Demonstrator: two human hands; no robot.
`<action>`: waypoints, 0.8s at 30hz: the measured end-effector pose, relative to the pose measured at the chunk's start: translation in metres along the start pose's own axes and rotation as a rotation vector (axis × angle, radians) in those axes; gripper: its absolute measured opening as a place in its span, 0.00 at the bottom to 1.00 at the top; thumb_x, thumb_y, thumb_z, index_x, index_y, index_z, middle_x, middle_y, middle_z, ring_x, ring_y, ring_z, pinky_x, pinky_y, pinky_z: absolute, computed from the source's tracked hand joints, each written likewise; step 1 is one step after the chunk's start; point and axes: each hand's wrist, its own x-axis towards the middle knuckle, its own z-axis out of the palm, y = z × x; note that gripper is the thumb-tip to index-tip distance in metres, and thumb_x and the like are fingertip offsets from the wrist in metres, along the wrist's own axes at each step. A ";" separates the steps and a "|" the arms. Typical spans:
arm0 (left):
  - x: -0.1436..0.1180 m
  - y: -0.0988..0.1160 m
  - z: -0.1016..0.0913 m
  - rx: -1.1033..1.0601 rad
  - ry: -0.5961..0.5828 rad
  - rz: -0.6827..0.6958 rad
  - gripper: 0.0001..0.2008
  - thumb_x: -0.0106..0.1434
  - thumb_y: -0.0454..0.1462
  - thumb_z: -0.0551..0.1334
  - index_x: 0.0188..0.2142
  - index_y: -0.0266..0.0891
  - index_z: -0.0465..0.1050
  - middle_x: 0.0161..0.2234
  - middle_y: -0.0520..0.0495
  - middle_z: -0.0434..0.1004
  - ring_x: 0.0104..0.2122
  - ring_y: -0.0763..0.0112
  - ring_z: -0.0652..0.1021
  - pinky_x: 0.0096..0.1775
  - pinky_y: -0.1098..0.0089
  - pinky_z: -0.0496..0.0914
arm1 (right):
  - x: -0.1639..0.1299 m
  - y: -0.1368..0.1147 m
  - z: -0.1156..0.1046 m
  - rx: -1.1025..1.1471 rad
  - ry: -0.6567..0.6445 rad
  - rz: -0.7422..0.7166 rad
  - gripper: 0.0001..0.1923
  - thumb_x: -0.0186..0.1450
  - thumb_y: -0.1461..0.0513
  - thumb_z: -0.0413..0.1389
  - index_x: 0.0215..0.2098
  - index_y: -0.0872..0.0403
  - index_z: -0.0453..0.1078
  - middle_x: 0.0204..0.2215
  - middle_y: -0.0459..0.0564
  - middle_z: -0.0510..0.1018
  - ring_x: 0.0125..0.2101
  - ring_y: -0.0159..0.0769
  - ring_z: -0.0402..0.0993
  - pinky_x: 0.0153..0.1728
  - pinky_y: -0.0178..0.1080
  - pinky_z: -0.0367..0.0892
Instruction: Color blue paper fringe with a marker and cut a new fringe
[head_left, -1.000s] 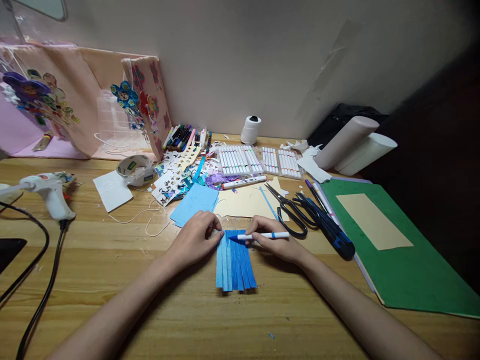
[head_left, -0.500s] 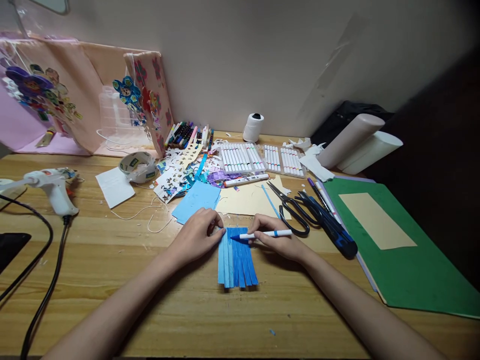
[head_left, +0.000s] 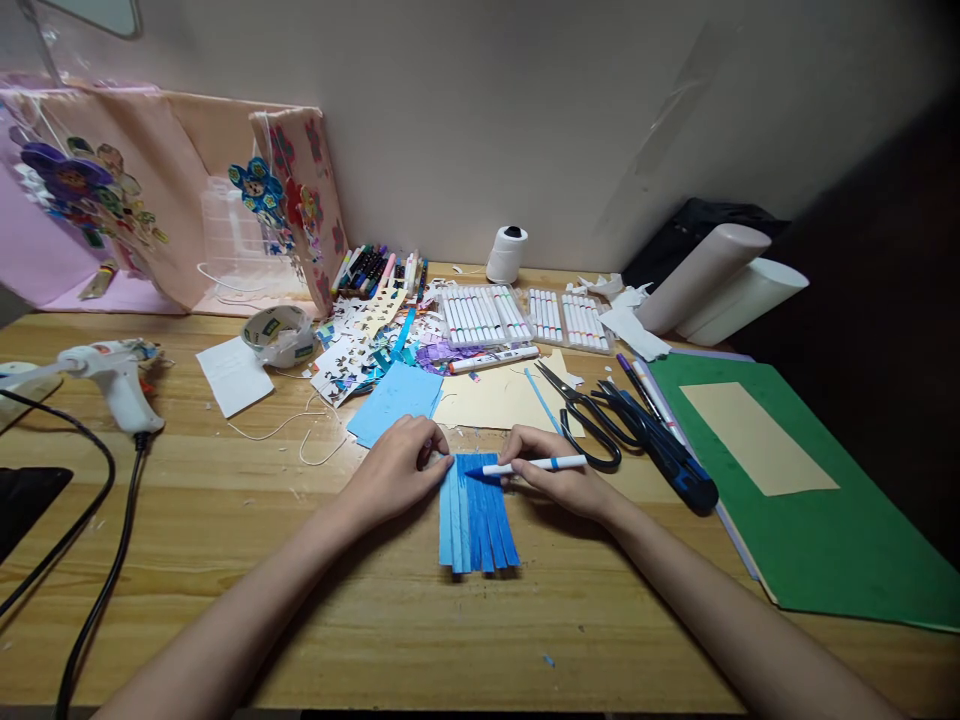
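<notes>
A piece of blue paper (head_left: 484, 520) cut into a fringe of strips lies on the table in front of me. Its right strips are coloured darker blue, while those on the left are pale. My left hand (head_left: 401, 465) pinches the paper's upper left corner between thumb and fingers. In my right hand (head_left: 551, 475) is a white marker (head_left: 536, 466) with a blue band, gripped like a pen. The marker's blue tip touches the upper middle of the fringed paper, pointing left. Beyond my left hand lies a plain light-blue sheet (head_left: 395, 402).
Black-handled scissors (head_left: 581, 415) and a dark-blue cutter (head_left: 667, 455) lie to the right, beside a green board (head_left: 817, 540). At left are a glue gun (head_left: 120, 385) with its cord and a tape roll (head_left: 277, 335). Marker cases (head_left: 472, 315) and paper scraps (head_left: 360, 340) line the back.
Hardly anything differs. The whole view has shifted slightly to the right. Both hands keep their hold, and the marker tip stays on the upper middle of the fringed paper.
</notes>
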 end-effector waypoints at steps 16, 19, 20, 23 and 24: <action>0.000 0.000 -0.001 0.007 -0.008 -0.007 0.03 0.60 0.36 0.57 0.31 0.40 0.67 0.26 0.50 0.67 0.31 0.65 0.68 0.32 0.67 0.61 | 0.000 -0.002 0.001 0.003 0.052 0.019 0.07 0.64 0.60 0.52 0.31 0.55 0.65 0.27 0.47 0.74 0.28 0.33 0.68 0.28 0.34 0.60; -0.001 0.001 -0.001 0.007 -0.003 -0.002 0.03 0.60 0.36 0.56 0.31 0.40 0.67 0.26 0.50 0.67 0.31 0.65 0.68 0.32 0.67 0.61 | 0.000 -0.001 0.001 0.006 0.002 0.009 0.08 0.64 0.59 0.52 0.30 0.55 0.65 0.27 0.47 0.74 0.28 0.34 0.69 0.29 0.34 0.61; -0.001 0.001 -0.001 0.008 -0.002 -0.001 0.03 0.60 0.36 0.56 0.31 0.40 0.67 0.26 0.50 0.67 0.31 0.65 0.68 0.32 0.67 0.61 | 0.000 -0.001 0.001 0.005 0.005 0.009 0.08 0.64 0.59 0.52 0.30 0.55 0.65 0.27 0.47 0.74 0.28 0.34 0.69 0.30 0.35 0.61; -0.001 0.001 0.000 0.009 0.001 -0.002 0.02 0.59 0.36 0.57 0.31 0.40 0.67 0.26 0.50 0.67 0.30 0.65 0.68 0.31 0.66 0.61 | 0.000 -0.001 0.001 0.008 0.034 0.014 0.10 0.64 0.57 0.52 0.31 0.55 0.66 0.27 0.48 0.74 0.29 0.35 0.70 0.31 0.36 0.63; 0.000 0.000 0.000 0.007 0.001 -0.002 0.02 0.59 0.36 0.57 0.31 0.40 0.67 0.26 0.50 0.67 0.30 0.65 0.68 0.31 0.67 0.61 | 0.000 0.000 0.001 0.016 0.022 0.015 0.10 0.64 0.56 0.53 0.30 0.55 0.66 0.27 0.48 0.75 0.29 0.35 0.70 0.31 0.36 0.63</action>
